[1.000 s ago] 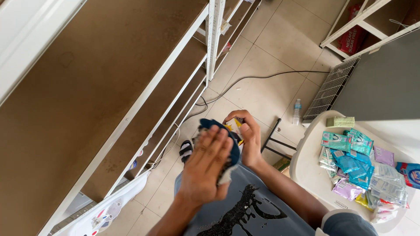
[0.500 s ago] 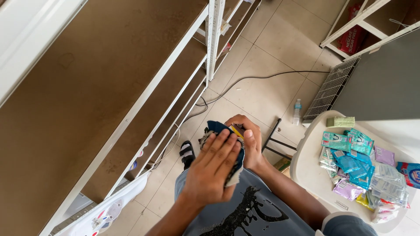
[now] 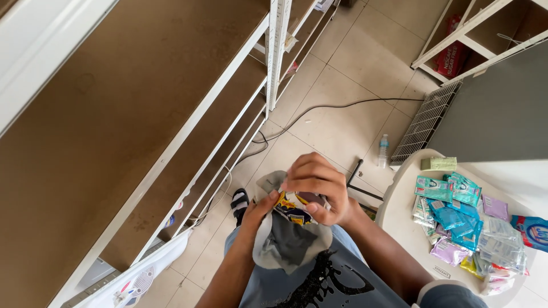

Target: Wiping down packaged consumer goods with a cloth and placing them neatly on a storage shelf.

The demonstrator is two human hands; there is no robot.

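Right hand point(image 3: 317, 188): fingers curled shut, pinching small yellow-blue foil packet point(image 3: 290, 208) for wiping.
Left hand point(image 3: 260, 214): closed, cupping grey cloth point(image 3: 288, 245) beneath packet.

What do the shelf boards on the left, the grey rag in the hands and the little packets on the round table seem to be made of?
Shelf boards: probably pressed fibreboard, matt brown with no grain, in white painted frames that look like metal.
Grey rag: soft cloth, limp and creased.
Packets: thin plastic film or foil, glossy and crinkled, by the glints on them.
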